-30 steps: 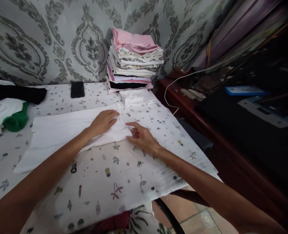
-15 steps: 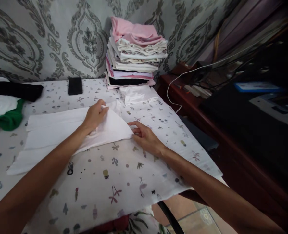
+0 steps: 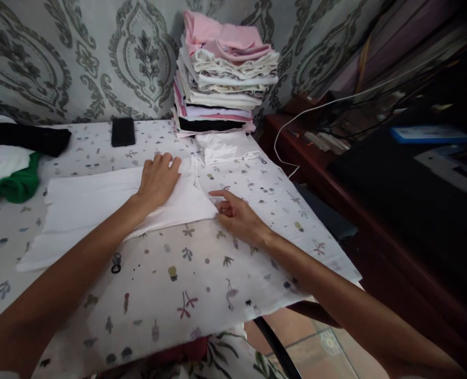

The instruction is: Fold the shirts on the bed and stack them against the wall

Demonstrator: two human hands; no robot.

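A white garment [image 3: 87, 202] lies folded lengthwise on the patterned cloth that covers the table [image 3: 201, 284]. My left hand [image 3: 160, 179] rests palm down on its right part, fingers spread over the fabric. At the garment's pointed right corner, my right hand [image 3: 237, 215] pinches the edge between thumb and curled fingers, its index finger stretched out. Just behind the hands is a small folded white cloth [image 3: 227, 147], in front of a tall stack of folded clothes [image 3: 225, 89] with pink ones on top.
A black phone [image 3: 123, 131] lies near the wall. Black, white and green clothes [image 3: 18, 184] are heaped at the left edge. To the right, a dark red desk [image 3: 316, 158] holds a white cable [image 3: 280, 137] and a blue-edged item [image 3: 428, 135].
My left hand has let go of the raised fabric and now lies flat on it, slightly further up and right. The fold under it is flatter. The view has shifted a little.
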